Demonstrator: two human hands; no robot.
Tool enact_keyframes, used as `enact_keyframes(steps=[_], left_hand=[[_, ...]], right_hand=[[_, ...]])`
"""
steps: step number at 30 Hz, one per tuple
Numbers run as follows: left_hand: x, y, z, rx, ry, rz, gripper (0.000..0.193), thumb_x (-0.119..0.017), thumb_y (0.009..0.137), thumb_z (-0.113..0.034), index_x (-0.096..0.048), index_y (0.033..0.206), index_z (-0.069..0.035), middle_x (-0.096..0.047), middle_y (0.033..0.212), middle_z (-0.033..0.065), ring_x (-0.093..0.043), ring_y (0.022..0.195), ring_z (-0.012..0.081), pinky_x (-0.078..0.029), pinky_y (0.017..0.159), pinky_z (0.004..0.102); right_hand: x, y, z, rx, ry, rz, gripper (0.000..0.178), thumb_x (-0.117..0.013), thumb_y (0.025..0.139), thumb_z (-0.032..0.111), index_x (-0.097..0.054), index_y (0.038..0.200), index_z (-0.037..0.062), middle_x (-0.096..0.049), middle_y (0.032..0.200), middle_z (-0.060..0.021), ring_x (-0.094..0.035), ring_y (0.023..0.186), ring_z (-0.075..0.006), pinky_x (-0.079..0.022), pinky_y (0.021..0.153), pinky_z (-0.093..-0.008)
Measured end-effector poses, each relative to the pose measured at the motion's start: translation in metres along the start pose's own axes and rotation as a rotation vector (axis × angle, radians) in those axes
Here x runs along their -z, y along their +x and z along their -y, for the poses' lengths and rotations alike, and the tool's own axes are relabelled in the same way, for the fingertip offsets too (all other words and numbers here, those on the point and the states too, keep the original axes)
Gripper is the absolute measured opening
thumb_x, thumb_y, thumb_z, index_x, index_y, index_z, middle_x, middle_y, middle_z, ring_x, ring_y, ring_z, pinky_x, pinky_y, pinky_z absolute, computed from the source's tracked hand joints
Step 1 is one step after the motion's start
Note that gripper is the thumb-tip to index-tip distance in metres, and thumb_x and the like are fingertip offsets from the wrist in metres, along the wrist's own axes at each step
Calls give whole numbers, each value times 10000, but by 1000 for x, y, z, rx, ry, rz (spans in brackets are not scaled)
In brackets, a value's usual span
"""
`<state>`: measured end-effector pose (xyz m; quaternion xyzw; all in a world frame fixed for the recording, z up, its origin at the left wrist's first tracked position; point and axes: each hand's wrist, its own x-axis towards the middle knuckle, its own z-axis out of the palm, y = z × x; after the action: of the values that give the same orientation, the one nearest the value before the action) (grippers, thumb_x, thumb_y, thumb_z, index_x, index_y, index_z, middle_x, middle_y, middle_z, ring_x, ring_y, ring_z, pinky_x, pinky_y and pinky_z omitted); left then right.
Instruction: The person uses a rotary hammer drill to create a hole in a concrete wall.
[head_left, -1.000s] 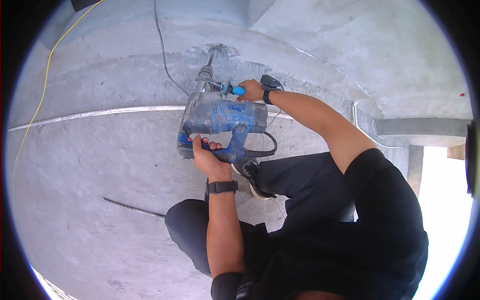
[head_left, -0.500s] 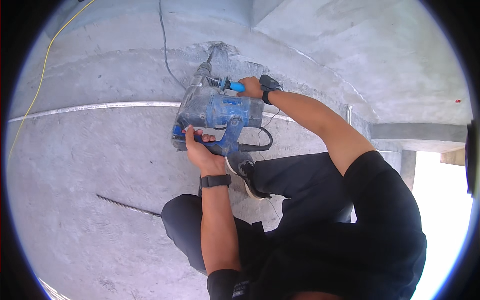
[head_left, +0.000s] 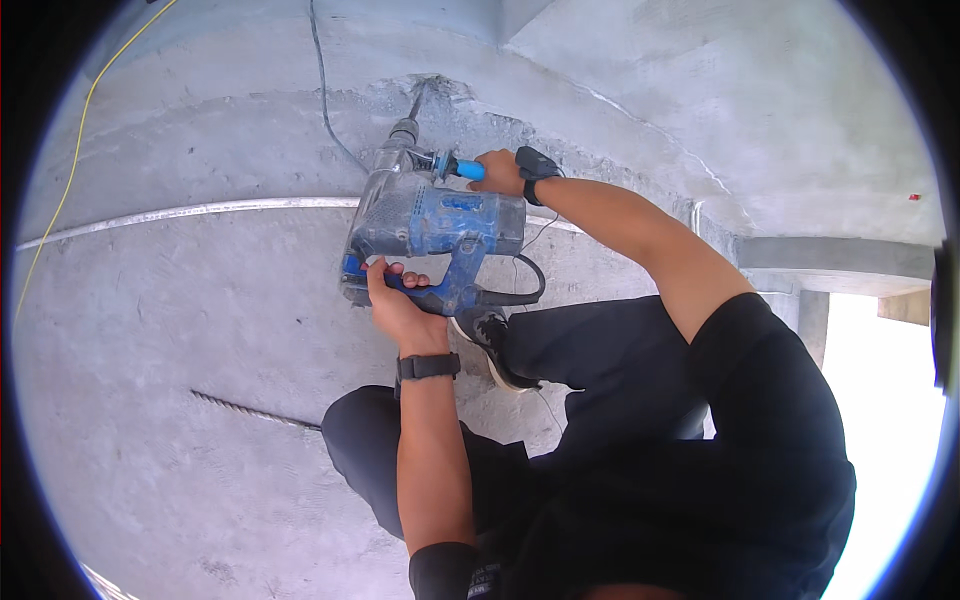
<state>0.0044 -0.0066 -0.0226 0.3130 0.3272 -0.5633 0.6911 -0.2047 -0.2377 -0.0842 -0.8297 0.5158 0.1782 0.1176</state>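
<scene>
A dusty blue and grey rotary hammer drill (head_left: 400, 215) lies across the middle of the view, its bit (head_left: 417, 103) pointing away from me. The bit's tip meets a chipped, broken patch of concrete (head_left: 440, 90) at the foot of the wall. My left hand (head_left: 405, 305) is wrapped around the rear handle, thumb near the red trigger area. My right hand (head_left: 497, 172) grips the bright blue side handle (head_left: 466, 169). Both wrists wear black straps, and the right one carries a small dark device (head_left: 537, 162).
A long spiral drill bit (head_left: 255, 410) lies on the concrete floor (head_left: 150, 330) by my left knee. A pale pipe (head_left: 200, 209) runs across behind the drill. A yellow cable (head_left: 85, 110) and a grey cable (head_left: 325, 95) trail at the left. My shoe (head_left: 487, 340) is close to the drill's cord (head_left: 535, 275).
The drill and both hands sit slightly further left in the view. Both hands keep their grip, and the bit stays at the broken concrete.
</scene>
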Motion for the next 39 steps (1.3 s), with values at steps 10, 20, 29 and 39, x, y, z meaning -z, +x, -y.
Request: enact_keyframes(steps=[10, 20, 29, 39], left_hand=[[-7, 16, 7, -5, 19, 33, 81, -545, 869, -138, -465, 882, -142, -464, 697, -20, -442, 536, 81, -415, 470, 236], [24, 31, 8, 47, -1, -57, 45, -510, 864, -122, -476, 889, -136, -476, 689, -15, -448, 538, 90, -422, 473, 243], [23, 30, 22, 91, -15, -1, 51, -515, 861, -125, -464, 862, -127, -498, 688, -16, -464, 546, 72, -437, 482, 227], [26, 34, 41, 85, 49, -87, 70, -533, 859, -131, -473, 895, -135, -536, 717, -3, -475, 566, 73, -430, 491, 223]], right_hand=[[19, 13, -1, -1, -40, -42, 386, -691, 725, 446, -702, 930, 120, -693, 844, -170, -679, 777, -340, -531, 708, -428], [11, 2, 18, -15, -13, 55, 316, -693, 750, 386, -704, 911, 114, -693, 836, -170, -678, 780, -337, -532, 718, -429], [28, -7, 9, 38, -64, 13, 297, -699, 742, 375, -708, 876, 110, -689, 795, -162, -679, 759, -328, -531, 698, -430], [21, 6, 2, 62, -157, 66, 307, -714, 747, 373, -693, 885, 100, -683, 811, -174, -672, 779, -345, -525, 698, -442]])
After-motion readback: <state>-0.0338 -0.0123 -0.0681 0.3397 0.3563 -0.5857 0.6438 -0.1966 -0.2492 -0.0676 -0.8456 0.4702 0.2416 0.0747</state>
